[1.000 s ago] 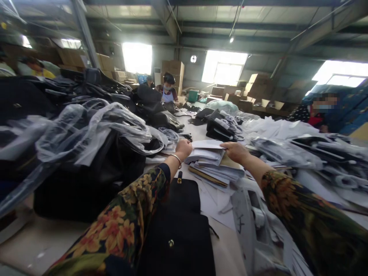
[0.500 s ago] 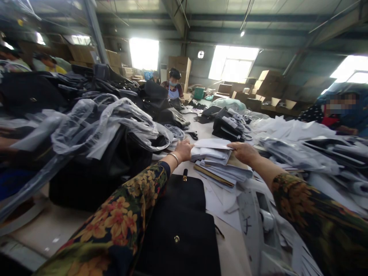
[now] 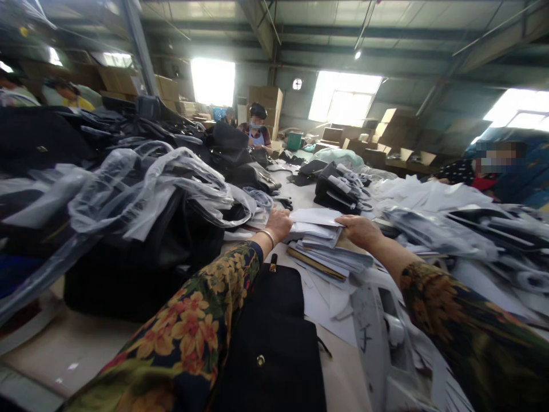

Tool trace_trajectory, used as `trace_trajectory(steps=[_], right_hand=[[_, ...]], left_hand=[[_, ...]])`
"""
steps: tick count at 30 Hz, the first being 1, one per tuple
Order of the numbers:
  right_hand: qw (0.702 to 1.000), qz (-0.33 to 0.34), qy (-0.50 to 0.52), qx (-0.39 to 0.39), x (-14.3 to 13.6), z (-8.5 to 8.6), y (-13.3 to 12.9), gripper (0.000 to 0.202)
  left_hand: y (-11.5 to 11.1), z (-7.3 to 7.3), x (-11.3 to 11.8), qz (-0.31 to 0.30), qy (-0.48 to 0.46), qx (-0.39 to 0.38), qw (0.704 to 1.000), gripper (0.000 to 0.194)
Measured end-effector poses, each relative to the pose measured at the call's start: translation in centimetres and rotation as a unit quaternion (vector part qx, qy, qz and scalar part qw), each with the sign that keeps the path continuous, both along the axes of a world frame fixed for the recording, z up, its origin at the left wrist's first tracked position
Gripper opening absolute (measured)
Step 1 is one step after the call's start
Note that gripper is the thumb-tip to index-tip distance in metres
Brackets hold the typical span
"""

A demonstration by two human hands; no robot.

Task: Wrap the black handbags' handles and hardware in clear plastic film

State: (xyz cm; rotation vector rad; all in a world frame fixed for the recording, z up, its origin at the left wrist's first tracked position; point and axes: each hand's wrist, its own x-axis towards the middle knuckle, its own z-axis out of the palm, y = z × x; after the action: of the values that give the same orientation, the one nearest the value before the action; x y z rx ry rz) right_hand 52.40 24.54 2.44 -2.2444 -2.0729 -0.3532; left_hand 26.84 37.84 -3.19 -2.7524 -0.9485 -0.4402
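Observation:
In the head view, a white paper sheet (image 3: 316, 216) lies over a stack of papers (image 3: 332, 257) in front of me. At the sheet's left edge is my left hand (image 3: 279, 224), its fingers closed on the paper. The sheet's right corner is pinched between the thumb and fingers of my right hand (image 3: 360, 232). Beneath my left arm, a black bag (image 3: 274, 337) lies flat with its flap opened away from me, showing a small gold clasp. My left sleeve hides part of the bag's left side.
Black bags with plastic-wrapped handles (image 3: 158, 240) pile up on the left. White paper and wrapped parts (image 3: 446, 229) cover the right side. A grey-white tape dispenser (image 3: 381, 337) stands near my right forearm. Co-workers sit across the table (image 3: 258, 129) and at the right.
The view has shifted slightly. My left hand has moved a little toward the paper stack, and its fingers are more curled. My right hand still pinches the sheet's corner.

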Motion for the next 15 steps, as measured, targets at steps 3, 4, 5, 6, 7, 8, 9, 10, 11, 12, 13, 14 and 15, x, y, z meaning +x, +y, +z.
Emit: trace_trajectory(steps=[3,4,5,6,7,8,9,10,11,12,13,14,15], right_hand=[[1.000,0.005,-0.018,-0.002,0.0,0.1,-0.3,0.046],[1.000,0.002,-0.021,-0.001,0.1,0.2,-0.4,0.047],[1.000,-0.003,-0.025,0.002,0.1,0.3,-0.5,0.047],[1.000,-0.009,-0.028,0.006,0.2,0.4,-0.6,0.048],[0.999,-0.013,-0.033,0.010,0.2,0.5,-0.7,0.048],[0.999,-0.015,-0.038,0.015,0.2,0.6,-0.8,0.048],[0.999,-0.017,-0.045,0.020,0.2,0.8,-0.9,0.048],[0.998,-0.018,-0.053,0.024,0.1,0.9,-1.0,0.047],[0.998,-0.021,-0.060,0.026,0.0,1.0,-1.1,0.046],[0.997,-0.025,-0.068,0.025,-0.1,1.1,-1.3,0.046],[0.996,-0.029,-0.076,0.021,-0.2,1.2,-1.4,0.045],[0.996,-0.032,-0.085,0.016,-0.4,1.2,-1.5,0.044],[0.995,-0.031,-0.093,0.009,-0.6,1.3,-1.6,0.044]], left_hand=[[0.1,0.4,-0.3,-0.006,-0.001,0.014,1.000,0.026],[0.1,0.6,-0.5,-0.010,-0.001,0.020,1.000,0.026],[0.1,0.9,-0.8,-0.014,-0.001,0.026,1.000,0.026],[0.1,1.2,-1.1,-0.017,0.000,0.032,0.999,0.027],[0.1,1.5,-1.3,-0.020,0.000,0.038,0.999,0.027],[0.1,1.8,-1.6,-0.023,0.001,0.045,0.999,0.027],[0.1,2.1,-1.8,-0.025,0.002,0.051,0.998,0.027],[0.0,2.4,-2.0,-0.027,0.002,0.058,0.998,0.027],[-0.1,2.8,-2.2,-0.029,0.003,0.063,0.998,0.027],[-0.2,3.1,-2.4,-0.031,0.004,0.069,0.997,0.027],[-0.4,3.5,-2.5,-0.034,0.006,0.073,0.997,0.027],[-0.7,3.8,-2.6,-0.037,0.009,0.077,0.996,0.028],[-1.0,4.1,-2.8,-0.040,0.011,0.080,0.996,0.028]])
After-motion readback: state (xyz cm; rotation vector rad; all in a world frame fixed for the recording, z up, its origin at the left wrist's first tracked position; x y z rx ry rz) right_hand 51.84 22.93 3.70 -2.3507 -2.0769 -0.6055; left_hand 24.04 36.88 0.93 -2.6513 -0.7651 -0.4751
